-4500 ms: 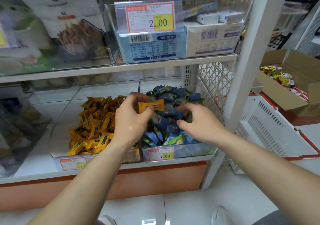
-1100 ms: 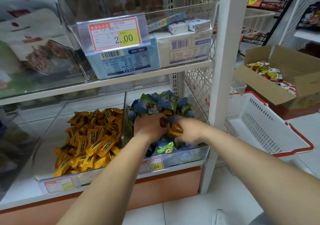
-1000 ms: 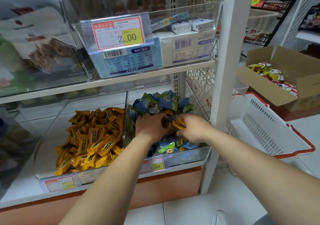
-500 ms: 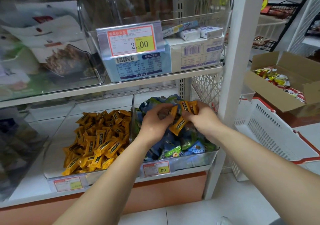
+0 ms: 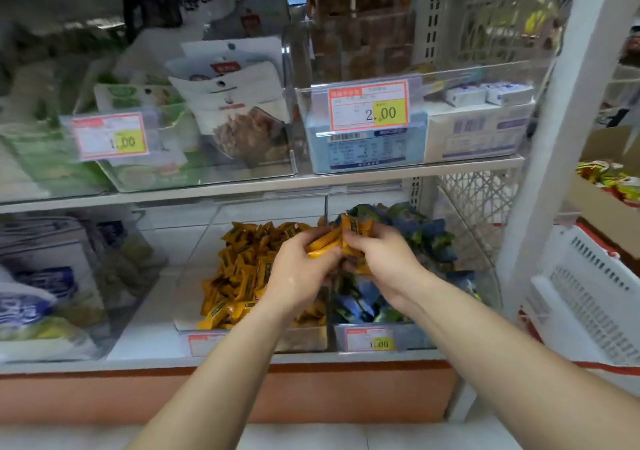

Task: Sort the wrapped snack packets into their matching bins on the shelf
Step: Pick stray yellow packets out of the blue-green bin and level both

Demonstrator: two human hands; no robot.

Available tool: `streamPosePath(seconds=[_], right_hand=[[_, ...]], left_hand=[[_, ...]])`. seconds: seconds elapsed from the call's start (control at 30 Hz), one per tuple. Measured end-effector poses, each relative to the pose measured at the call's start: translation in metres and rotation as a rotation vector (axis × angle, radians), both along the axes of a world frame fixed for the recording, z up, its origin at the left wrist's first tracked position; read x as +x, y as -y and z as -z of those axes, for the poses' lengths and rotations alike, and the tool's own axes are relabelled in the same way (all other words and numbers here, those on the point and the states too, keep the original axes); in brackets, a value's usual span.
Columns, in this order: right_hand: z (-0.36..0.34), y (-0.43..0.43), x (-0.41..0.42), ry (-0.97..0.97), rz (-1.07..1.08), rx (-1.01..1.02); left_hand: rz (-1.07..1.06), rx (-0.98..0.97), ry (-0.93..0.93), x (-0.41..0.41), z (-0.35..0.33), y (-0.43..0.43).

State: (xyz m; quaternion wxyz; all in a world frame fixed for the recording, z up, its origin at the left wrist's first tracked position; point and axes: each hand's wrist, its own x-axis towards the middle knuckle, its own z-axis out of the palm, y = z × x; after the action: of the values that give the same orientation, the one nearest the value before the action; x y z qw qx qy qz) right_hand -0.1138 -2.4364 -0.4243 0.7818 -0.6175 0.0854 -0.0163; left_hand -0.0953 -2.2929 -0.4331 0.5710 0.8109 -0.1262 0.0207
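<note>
Two clear bins stand side by side on the lower shelf. The left bin [image 5: 194, 276] holds a heap of yellow packets [image 5: 239, 276]; the right bin [image 5: 485, 276] holds blue and green packets [image 5: 426, 238]. My left hand [image 5: 298, 273] and my right hand [image 5: 384, 259] meet above the divider between the bins. Together they grip a bunch of yellow packets [image 5: 346, 235], fingers curled around them. The packets stick up between both hands.
An upper shelf carries clear bins with boxed goods [image 5: 367, 145] and bagged snacks [image 5: 235, 103]. A white shelf post [image 5: 554, 138] rises at the right. Beyond it sit a white basket [image 5: 588, 297] and a cardboard box [image 5: 609, 200] of packets.
Both hands have lifted yellow packets out of the blue bin and shifted left toward the divider. The camera has turned left, showing more of the left shelves.
</note>
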Motion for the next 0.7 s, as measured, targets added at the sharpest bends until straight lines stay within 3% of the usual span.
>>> streamPosePath(seconds=[0.13, 0.23, 0.43, 0.53, 0.7], right_hand=[[0.005, -0.039, 0.033, 0.038, -0.054, -0.327], [0.001, -0.064, 0.059, 0.025, -0.085, -0.622], [-0.004, -0.074, 0.065, 0.098, -0.237, -0.885], [-0.002, -0.033, 0.048, 0.188, -0.187, -0.853], [0.009, 0.072, 0.039, 0.119, 0.042, -1.052]], left_hand=[[-0.230, 0.201, 0.138, 0.012, 0.001, -0.048], [-0.331, 0.270, 0.140, 0.027, 0.004, -0.072], [-0.289, 0.531, 0.030, 0.038, 0.014, -0.084], [-0.280, 0.533, 0.115, 0.037, 0.006, -0.075], [-0.023, 0.521, 0.267, 0.017, 0.011, -0.025]])
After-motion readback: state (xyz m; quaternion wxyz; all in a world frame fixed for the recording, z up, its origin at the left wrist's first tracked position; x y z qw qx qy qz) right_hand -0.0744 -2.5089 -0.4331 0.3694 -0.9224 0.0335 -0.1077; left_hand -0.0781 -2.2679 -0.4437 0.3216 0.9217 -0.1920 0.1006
